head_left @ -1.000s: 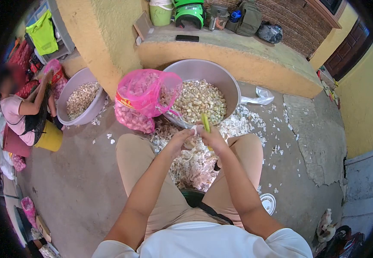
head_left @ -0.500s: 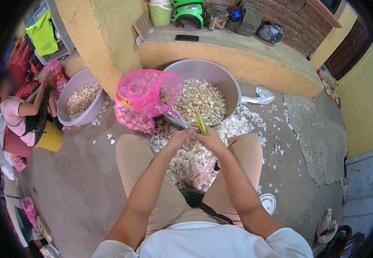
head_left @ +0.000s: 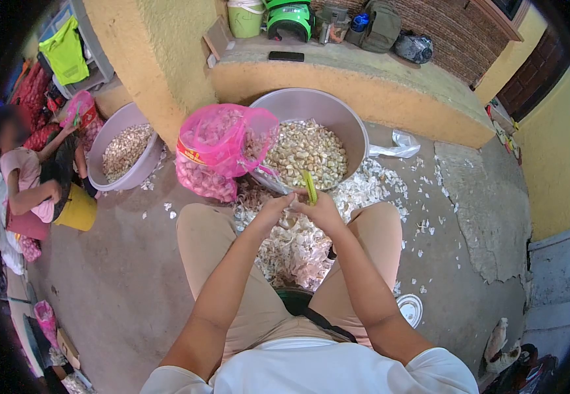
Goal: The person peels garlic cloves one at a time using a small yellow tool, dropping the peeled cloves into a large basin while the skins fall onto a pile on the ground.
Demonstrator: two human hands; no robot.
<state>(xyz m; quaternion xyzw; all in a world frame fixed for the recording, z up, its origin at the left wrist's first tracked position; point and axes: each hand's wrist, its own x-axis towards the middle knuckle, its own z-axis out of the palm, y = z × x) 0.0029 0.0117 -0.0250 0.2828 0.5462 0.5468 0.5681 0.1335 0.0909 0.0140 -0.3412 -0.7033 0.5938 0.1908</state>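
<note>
My right hand (head_left: pixel 321 211) is closed around a yellow-green handled tool (head_left: pixel 309 186), which looks like a small knife; its blade does not show. Against it is my left hand (head_left: pixel 276 210), fingers pinched together; whatever they hold is hidden. Both hands meet between my knees, just before a large grey basin (head_left: pixel 362 128) of garlic cloves (head_left: pixel 306 152). A pink mesh bag (head_left: pixel 207 184) of garlic leans on the basin's left side. Below my hands lies a heap of garlic skins (head_left: pixel 298 246).
To the left, a co-worker (head_left: pixel 25 174) sits by another basin (head_left: pixel 94 154) of cloves and a yellow bucket (head_left: pixel 77 210). A ledge (head_left: pixel 364 82) behind the basin carries a phone (head_left: pixel 285 57), a green helmet (head_left: pixel 289 25) and a backpack (head_left: pixel 380 29). A white lid (head_left: pixel 410 310) lies by my right leg.
The yellow-green handle has tilted slightly more upright and turned in my right hand. My hands stay together in nearly the same place. The co-worker's hands have moved apart, one lower.
</note>
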